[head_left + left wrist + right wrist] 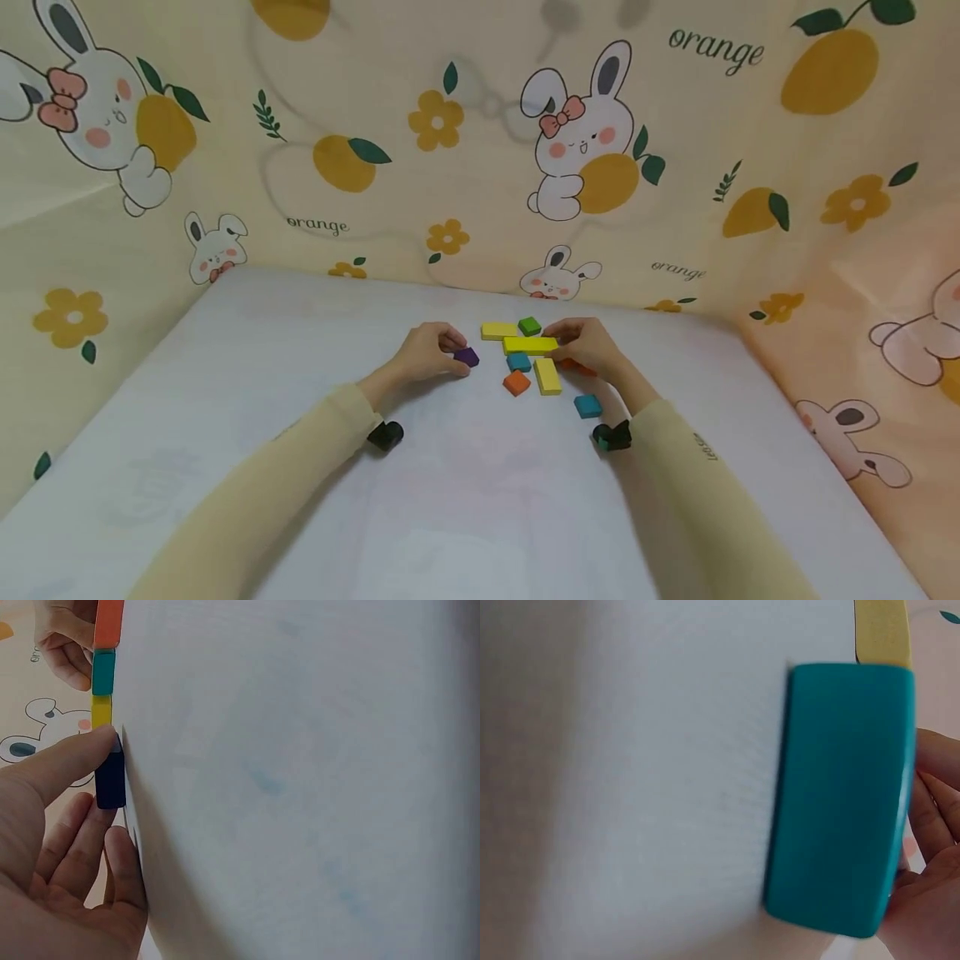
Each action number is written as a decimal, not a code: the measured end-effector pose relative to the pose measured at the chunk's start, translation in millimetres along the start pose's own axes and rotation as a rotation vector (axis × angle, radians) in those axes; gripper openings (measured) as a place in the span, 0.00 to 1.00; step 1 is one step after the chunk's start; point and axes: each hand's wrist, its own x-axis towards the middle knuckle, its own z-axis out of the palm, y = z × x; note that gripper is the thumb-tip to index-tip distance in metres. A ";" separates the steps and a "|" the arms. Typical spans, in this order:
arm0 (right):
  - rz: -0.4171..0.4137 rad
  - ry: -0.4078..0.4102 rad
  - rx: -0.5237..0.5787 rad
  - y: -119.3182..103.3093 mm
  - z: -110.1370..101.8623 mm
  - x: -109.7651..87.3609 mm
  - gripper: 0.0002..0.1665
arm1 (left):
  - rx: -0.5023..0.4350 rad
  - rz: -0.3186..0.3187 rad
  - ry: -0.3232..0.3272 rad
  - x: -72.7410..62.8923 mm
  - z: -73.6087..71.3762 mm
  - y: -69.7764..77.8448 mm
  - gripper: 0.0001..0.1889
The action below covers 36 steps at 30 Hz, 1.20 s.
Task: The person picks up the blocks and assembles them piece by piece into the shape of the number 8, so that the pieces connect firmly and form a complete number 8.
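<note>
In the head view my left hand [429, 352] pinches a purple block [467, 357] between thumb and fingers, just left of a cluster of blocks. The left wrist view shows the thumb on this dark block [110, 776], fingertips at its other end. My right hand [588, 343] has thumb and forefinger about the right end of a long yellow block [529, 345]. Around it lie a yellow block [498, 331], a green block [529, 326], a blue block [518, 362], an orange block [516, 383] and another yellow block [547, 377]. A second orange block [579, 367] is partly hidden under the right hand.
A separate blue block [588, 406] lies in front of the right hand; it looms large as a teal block [844, 799] in the right wrist view. The white tabletop [450, 508] meets a patterned cloth [480, 192] behind and at the sides.
</note>
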 end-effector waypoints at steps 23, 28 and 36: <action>-0.011 0.041 0.064 -1.5 -4.8 -5.3 0.21 | -0.041 0.010 0.002 -3.4 0.4 0.2 0.19; 0.004 0.053 0.083 -3.3 -6.0 -7.1 0.22 | -0.071 0.025 0.004 -4.4 -2.8 -2.7 0.20; -0.002 0.070 0.100 -5.3 -6.6 -11.7 0.21 | -0.091 -0.002 0.002 -9.4 -8.3 -4.7 0.20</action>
